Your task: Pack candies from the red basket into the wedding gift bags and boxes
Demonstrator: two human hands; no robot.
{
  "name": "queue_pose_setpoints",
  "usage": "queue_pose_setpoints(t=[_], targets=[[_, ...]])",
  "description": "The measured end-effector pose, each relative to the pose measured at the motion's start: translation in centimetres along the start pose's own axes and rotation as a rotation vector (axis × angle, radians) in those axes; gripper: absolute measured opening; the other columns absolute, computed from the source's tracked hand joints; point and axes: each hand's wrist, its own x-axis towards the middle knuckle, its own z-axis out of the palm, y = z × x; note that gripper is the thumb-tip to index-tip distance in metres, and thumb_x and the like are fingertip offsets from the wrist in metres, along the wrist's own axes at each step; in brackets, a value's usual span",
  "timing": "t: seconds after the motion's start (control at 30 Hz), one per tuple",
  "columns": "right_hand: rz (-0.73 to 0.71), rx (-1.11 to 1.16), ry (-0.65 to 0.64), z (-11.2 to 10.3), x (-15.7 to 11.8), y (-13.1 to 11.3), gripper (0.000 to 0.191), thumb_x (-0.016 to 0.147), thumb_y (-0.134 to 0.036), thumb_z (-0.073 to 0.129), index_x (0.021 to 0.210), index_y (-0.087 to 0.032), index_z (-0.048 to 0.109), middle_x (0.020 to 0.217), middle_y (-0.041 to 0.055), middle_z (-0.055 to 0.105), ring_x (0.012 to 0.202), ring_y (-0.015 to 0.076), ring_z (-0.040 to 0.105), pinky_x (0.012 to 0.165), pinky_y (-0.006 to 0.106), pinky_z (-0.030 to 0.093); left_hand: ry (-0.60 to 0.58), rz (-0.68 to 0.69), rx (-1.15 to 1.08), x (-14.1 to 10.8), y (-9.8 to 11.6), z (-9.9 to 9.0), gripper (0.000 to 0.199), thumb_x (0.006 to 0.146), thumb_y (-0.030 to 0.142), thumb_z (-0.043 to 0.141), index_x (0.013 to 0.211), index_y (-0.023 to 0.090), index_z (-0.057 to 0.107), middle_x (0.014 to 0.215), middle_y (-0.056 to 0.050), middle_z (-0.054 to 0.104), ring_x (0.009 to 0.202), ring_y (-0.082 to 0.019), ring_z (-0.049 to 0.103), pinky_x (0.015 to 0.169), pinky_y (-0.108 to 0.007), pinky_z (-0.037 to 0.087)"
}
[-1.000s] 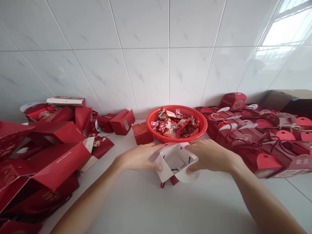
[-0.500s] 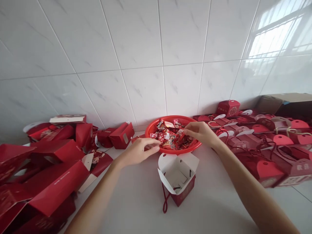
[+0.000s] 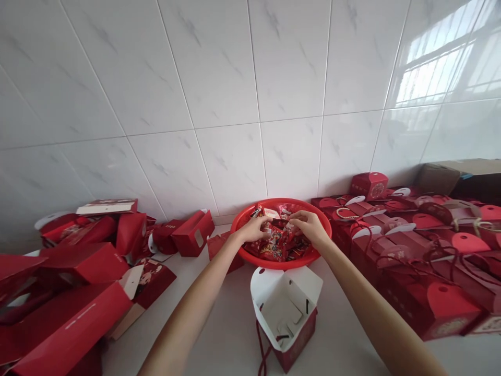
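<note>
A red plastic basket (image 3: 242,256) of wrapped candies (image 3: 274,245) stands against the wall. My left hand (image 3: 251,230) reaches over its left side, fingers curled and closed at a wrapper among the candies. On the right side, my right hand (image 3: 311,227) pinches a small wrapped candy between thumb and fingertips. In front of the basket stands an open red gift box (image 3: 299,342), its white flaps raised and its white inside facing me. A dark red cord handle (image 3: 263,350) hangs down its left side. Neither hand touches this box.
Red boxes (image 3: 78,261), some folded open, lie heaped at the left. Closed red gift boxes (image 3: 426,292) with cord handles stand in rows at the right. Behind them is a brown cardboard box (image 3: 442,177). A tiled wall (image 3: 223,162) closes off the back.
My left hand has moved right and forward from the basket's left edge into the candies. The right hand has stayed at the candies, moving slightly left. The view has tilted up a little.
</note>
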Motion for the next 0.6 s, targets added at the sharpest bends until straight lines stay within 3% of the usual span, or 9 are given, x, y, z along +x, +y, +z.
queue_pose_setpoints(t=[0.13, 0.27, 0.37, 0.5, 0.6], targets=[[0.019, -0.031, -0.004, 0.2, 0.2, 0.1, 0.022, 0.073, -0.031, 0.074, 0.087, -0.016, 0.066, 0.079, 0.0048, 0.071, 0.071, 0.0175, 0.067, 0.062, 0.027, 0.053, 0.08, 0.131, -0.283, -0.4, 0.1, 0.0, 0.058, 0.078, 0.037, 0.071, 0.131, 0.016, 0.057, 0.134, -0.014, 0.064, 0.121, -0.03, 0.061, 0.104, -0.041, 0.047], [0.044, -0.093, -0.117, 0.4, -0.1, -0.5, 0.038, 0.075, -0.036, 0.078, 0.103, -0.015, 0.066, 0.083, 0.004, 0.071, 0.081, 0.0184, 0.068, 0.071, 0.028, 0.053, 0.13, 0.18, -0.518, -0.7, 0.4, -0.1, 0.056, 0.082, 0.043, 0.072, 0.126, 0.014, 0.056, 0.129, -0.015, 0.066, 0.115, -0.027, 0.064, 0.101, -0.039, 0.049], [0.08, -0.001, -0.159, 0.4, -0.3, -0.7, 0.044, 0.072, -0.035, 0.081, 0.107, -0.017, 0.063, 0.081, 0.0019, 0.071, 0.075, 0.0173, 0.069, 0.068, 0.028, 0.054, 0.138, 0.168, -0.593, -0.9, 0.4, 0.0, 0.056, 0.079, 0.043, 0.076, 0.124, 0.016, 0.057, 0.128, -0.013, 0.066, 0.115, -0.026, 0.063, 0.1, -0.038, 0.049], [0.09, 0.143, -0.15, 0.2, -0.4, -0.6, 0.041, 0.065, -0.038, 0.085, 0.09, -0.019, 0.059, 0.064, -0.0016, 0.067, 0.054, 0.0157, 0.062, 0.052, 0.028, 0.05, 0.044, 0.131, -0.653, -1.1, 0.7, 0.0, 0.061, 0.08, 0.045, 0.076, 0.129, 0.017, 0.056, 0.119, -0.01, 0.07, 0.109, -0.024, 0.066, 0.097, -0.038, 0.051], [0.065, 0.188, -0.12, 0.2, -0.6, -0.7, 0.042, 0.06, -0.038, 0.087, 0.086, -0.02, 0.06, 0.062, -0.0023, 0.066, 0.051, 0.0148, 0.06, 0.049, 0.028, 0.05, 0.003, 0.107, -0.673, -1.2, 0.9, 0.0, 0.063, 0.081, 0.048, 0.075, 0.133, 0.019, 0.054, 0.115, -0.009, 0.071, 0.105, -0.024, 0.068, 0.094, -0.039, 0.052]])
